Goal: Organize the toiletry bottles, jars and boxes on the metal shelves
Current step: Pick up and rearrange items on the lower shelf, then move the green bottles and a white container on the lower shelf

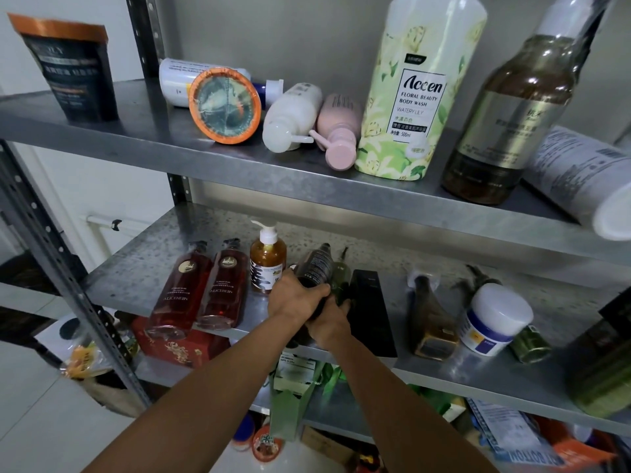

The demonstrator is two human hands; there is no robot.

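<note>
Left hand (295, 298) and right hand (329, 324) wrap the tilted dark brown pump bottle (316, 264) near the metal shelf's (136, 278) front edge, likely to right it.

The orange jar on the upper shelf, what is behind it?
A white bottle lies on its side behind the orange jar, its pump pointing right. The jar covers the bottle's middle part, so the label there cannot be read.

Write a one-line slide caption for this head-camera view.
Left hand and right hand grip a dark bottle on the middle metal shelf, between an amber pump bottle and a black box.
</note>
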